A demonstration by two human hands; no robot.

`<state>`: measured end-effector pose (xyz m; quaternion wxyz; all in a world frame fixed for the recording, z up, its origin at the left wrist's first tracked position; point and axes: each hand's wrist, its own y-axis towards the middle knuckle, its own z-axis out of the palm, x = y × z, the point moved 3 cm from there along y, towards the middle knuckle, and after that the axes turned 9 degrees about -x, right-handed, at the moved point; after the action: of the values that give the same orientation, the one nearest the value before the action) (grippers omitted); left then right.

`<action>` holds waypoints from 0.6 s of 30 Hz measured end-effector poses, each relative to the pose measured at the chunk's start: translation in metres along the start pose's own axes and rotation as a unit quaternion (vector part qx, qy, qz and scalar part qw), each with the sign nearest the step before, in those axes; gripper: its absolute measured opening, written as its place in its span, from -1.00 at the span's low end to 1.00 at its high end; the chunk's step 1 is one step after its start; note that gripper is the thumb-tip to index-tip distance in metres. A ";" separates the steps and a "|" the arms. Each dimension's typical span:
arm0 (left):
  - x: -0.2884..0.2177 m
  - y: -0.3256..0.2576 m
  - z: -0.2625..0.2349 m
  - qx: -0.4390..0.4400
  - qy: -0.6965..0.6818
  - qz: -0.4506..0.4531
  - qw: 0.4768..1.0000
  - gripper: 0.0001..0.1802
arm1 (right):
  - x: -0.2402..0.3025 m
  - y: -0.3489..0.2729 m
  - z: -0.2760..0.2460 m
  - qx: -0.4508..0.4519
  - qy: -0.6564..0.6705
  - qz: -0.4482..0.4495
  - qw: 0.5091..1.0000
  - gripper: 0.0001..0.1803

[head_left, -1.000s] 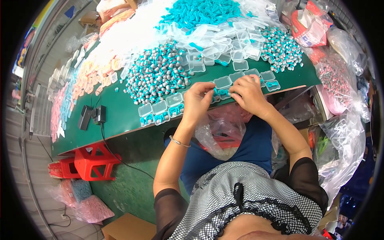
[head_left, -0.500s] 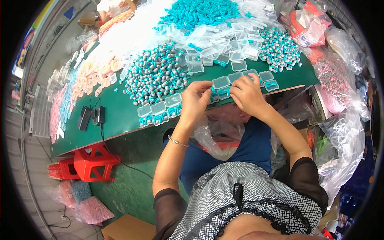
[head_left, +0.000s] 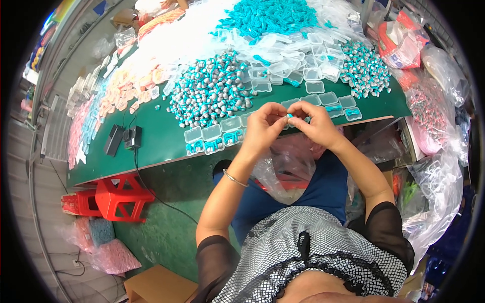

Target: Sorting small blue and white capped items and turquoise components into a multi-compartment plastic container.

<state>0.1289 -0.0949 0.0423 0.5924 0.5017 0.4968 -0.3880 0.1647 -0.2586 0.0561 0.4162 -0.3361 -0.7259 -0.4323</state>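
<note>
The left hand (head_left: 263,127) and right hand (head_left: 318,127) now meet, fingertip to fingertip, above the near edge of the surface (head_left: 166,154); half a second ago they were apart, each over the row of cases. Thumbs and forefingers of both pinch one small teal-and-white piece (head_left: 289,115), lifted toward the gap between the palms. Its shape is mostly covered by the fingers, so I cannot tell how it is turned or whether it is one part or two.

The change suggests that attention has passed from the row to this single piece, worked between both hands at once.

Along the near edge, left of the hands, a filled case (head_left: 213,145) stands between two others likewise packed with teal and grey pieces, their lids folded back toward the far edge; they look unchanged. Right of the hands, near the right end, another case (head_left: 352,113) shows a teal piece inside, its lid also back. The cases directly behind the fingers are partly hidden, so their contents cannot be judged. Beyond the left hand, a grey-and-teal pile (head_left: 209,91) lies farther in from the near edge.
</note>
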 end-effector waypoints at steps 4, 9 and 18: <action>-0.002 0.027 -0.038 -0.051 0.241 0.081 0.966 -0.84 | -0.011 0.000 -0.015 -0.050 0.009 0.007 0.999 -0.81; -0.001 0.051 -0.060 -0.089 0.568 0.187 0.796 -0.81 | -0.018 -0.005 -0.031 -0.072 0.003 -0.001 0.997 -0.82; -0.007 0.056 -0.059 -0.050 0.481 0.184 0.856 -0.90 | -0.023 -0.013 -0.046 -0.078 -0.021 0.016 0.997 -0.82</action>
<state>0.1694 -0.0263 0.0606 0.3638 0.6779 0.6374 0.0428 0.1779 -0.3090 0.0438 0.3801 -0.3878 -0.6934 -0.4737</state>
